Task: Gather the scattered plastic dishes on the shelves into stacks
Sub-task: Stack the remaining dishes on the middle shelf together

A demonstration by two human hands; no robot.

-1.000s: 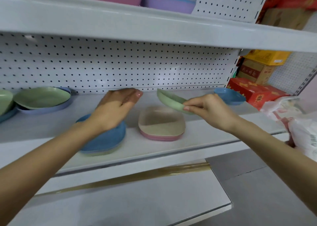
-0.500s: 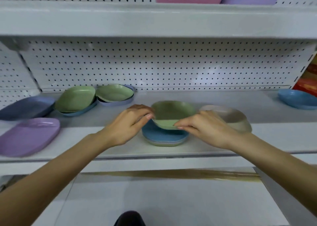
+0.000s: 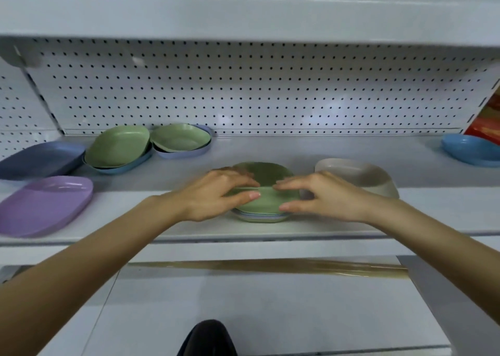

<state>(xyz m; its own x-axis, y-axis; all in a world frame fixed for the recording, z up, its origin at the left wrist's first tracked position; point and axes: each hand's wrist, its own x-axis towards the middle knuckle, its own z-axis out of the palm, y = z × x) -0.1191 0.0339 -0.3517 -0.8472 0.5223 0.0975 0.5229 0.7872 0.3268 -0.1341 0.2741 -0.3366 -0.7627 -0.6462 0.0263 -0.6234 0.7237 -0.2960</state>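
A green dish [image 3: 263, 174] lies on top of a low stack of blue dishes [image 3: 259, 217] at the middle front of the shelf [image 3: 433, 209]. My left hand [image 3: 216, 196] reaches over its left rim and my right hand [image 3: 324, 196] over its right rim. The fingers of both hands are nearly straight, with the tips touching the dish's near edge. A beige dish [image 3: 359, 177] stands just right of the stack, partly behind my right hand.
At back left, one green dish [image 3: 119, 146] sits on a blue one and another green dish [image 3: 180, 138] on a lilac one. A dark blue tray [image 3: 40, 159] and a purple tray [image 3: 43, 204] lie far left. A blue dish [image 3: 470, 150] is far right. The upper shelf [image 3: 243, 12] hangs overhead.
The green dish, carried from the right by my right hand, has come down onto the blue stack. Both hands' fingers have loosened from pinching it. The view has turned left.
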